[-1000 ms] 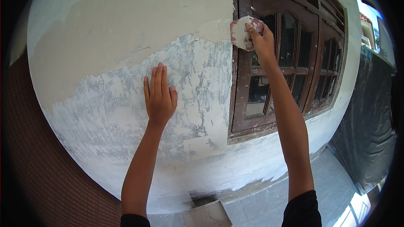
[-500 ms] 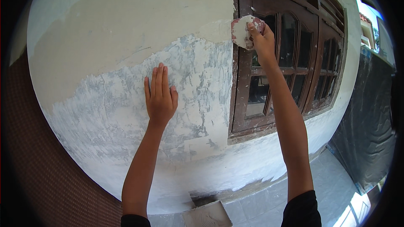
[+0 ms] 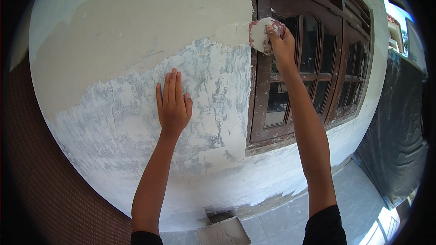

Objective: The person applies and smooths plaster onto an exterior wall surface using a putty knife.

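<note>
My left hand [image 3: 174, 109] lies flat on the wall [image 3: 125, 122], fingers stretched upward, over a rough patch mottled white and grey. Up and to the right, my right hand [image 3: 283, 47] grips a reddish putty spreader [image 3: 260, 36] caked with pale filler. The thumb presses on its near face. The spreader's left edge meets the line where the wall joins the brown wooden window frame [image 3: 253, 109]. Smooth beige filler [image 3: 136, 27] covers the upper wall and ends in a ragged border above my left hand.
Brown window shutters with glass panes [image 3: 310, 41] fill the right side, spattered with white. Below, a filler-smeared board or tray [image 3: 225, 232] rests by the wall's foot on grey tiles [image 3: 277, 222]. A dark sheet [image 3: 395, 122] hangs at far right; a brown woven surface [image 3: 41, 154] borders the left.
My right hand and the spreader have shifted very slightly left, the right forearm along with them. The left hand stays in place on the wall.
</note>
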`<action>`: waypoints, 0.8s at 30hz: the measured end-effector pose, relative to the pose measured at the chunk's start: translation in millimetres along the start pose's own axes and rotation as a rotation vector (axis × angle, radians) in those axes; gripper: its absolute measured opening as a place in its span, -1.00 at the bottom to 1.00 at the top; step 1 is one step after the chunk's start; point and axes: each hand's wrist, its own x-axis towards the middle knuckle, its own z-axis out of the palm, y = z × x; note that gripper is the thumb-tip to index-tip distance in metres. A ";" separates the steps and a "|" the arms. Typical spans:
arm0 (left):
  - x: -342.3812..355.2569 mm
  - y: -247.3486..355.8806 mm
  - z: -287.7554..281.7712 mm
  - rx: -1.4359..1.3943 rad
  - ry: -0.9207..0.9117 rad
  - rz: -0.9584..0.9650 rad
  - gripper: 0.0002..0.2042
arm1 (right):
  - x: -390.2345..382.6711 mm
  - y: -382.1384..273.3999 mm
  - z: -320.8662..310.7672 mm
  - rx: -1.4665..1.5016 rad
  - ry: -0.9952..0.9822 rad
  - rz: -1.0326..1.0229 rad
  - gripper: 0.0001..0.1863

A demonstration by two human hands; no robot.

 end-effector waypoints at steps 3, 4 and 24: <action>-0.7 -0.1 0.9 0.000 0.004 0.000 -0.47 | -5.5 1.9 2.5 0.129 -0.002 0.000 -0.67; -1.0 -0.4 1.8 0.004 0.006 0.000 -0.47 | -7.9 2.1 7.8 0.143 0.000 -0.044 -0.67; 2.0 1.8 1.1 0.029 -0.001 -0.009 -0.48 | -17.6 -10.0 3.0 0.157 -0.004 -0.059 -0.67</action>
